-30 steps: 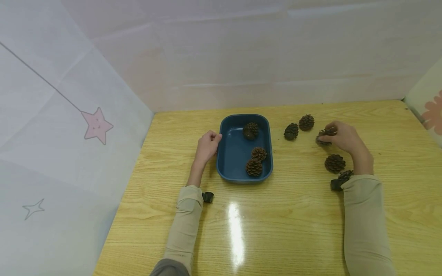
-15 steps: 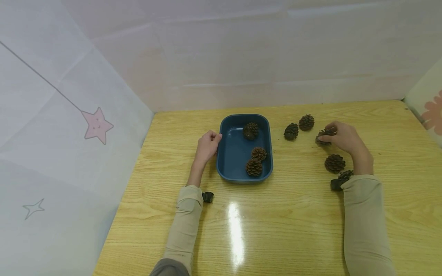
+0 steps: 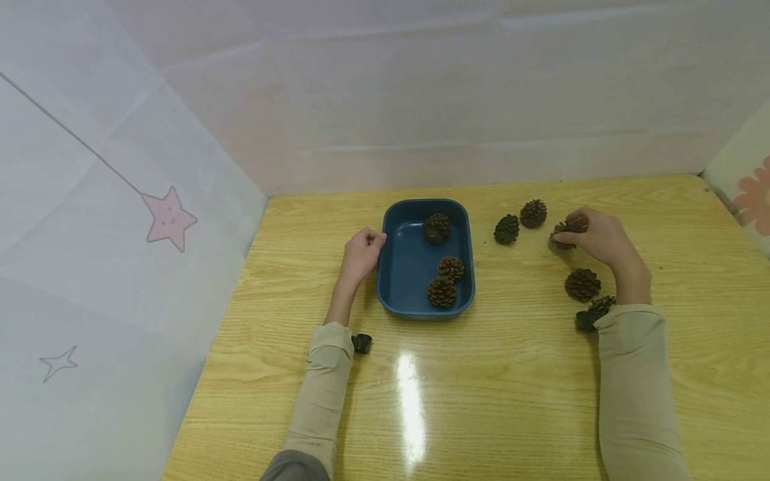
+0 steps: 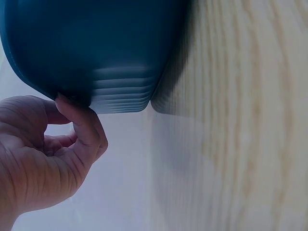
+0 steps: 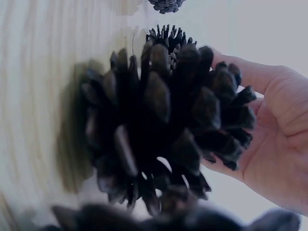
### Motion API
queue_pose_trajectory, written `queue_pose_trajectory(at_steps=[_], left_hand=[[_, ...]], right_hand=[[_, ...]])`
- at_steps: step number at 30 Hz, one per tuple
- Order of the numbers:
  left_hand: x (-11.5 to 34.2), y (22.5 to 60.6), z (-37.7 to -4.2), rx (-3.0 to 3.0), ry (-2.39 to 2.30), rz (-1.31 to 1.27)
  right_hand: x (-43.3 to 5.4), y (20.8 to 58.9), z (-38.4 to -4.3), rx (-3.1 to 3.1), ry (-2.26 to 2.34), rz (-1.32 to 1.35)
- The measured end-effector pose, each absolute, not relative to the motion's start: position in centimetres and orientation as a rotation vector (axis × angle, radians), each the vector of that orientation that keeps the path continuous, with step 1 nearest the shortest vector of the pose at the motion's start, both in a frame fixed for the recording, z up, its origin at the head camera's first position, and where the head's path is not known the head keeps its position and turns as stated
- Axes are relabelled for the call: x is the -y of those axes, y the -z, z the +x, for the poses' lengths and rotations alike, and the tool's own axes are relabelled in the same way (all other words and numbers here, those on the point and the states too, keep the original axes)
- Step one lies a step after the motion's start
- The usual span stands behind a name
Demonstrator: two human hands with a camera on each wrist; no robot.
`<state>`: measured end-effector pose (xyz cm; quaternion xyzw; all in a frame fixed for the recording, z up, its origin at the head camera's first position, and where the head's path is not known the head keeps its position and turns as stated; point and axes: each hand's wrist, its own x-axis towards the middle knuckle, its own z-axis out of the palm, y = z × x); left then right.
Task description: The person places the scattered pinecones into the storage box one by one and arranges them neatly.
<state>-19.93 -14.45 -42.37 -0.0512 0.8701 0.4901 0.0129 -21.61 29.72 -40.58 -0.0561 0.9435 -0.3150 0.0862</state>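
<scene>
The pine cone [image 3: 561, 245] is pinched in your right hand [image 3: 603, 239], right half of the table [image 3: 499, 387], short of its back edge. Two loose cones [image 3: 533, 214] sit just left, two more [image 3: 582, 285] nearer you. A wide wood gap separates them from the blue tray [image 3: 404, 274]; your left hand [image 3: 361, 256] pinches its left rim.

A pink star [image 3: 170, 219] hangs from a thin drawn line [image 3: 66, 127] on a pale left-hand wall [image 3: 90, 174], above a four-pointed star outline [image 3: 58, 363]. A creased, whitish backdrop [image 3: 385, 100] rises behind a yellow wood-grain table [image 3: 505, 387], its surface streaked by a bright reflection [image 3: 412, 414]. At far right, cut off by the frame's edge, is what appears to be a coral flower [image 3: 759, 197].
</scene>
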Motion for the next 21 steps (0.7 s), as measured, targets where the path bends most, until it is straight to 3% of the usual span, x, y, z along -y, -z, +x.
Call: queue_pose_trajectory(at_steps=[21], left_hand=[[14.5,42.5,-20.0,-2.713,-1.539,-0.158]], right_hand=[[-28.9,39.3,-21.3,-2.811,0.974,-0.156]])
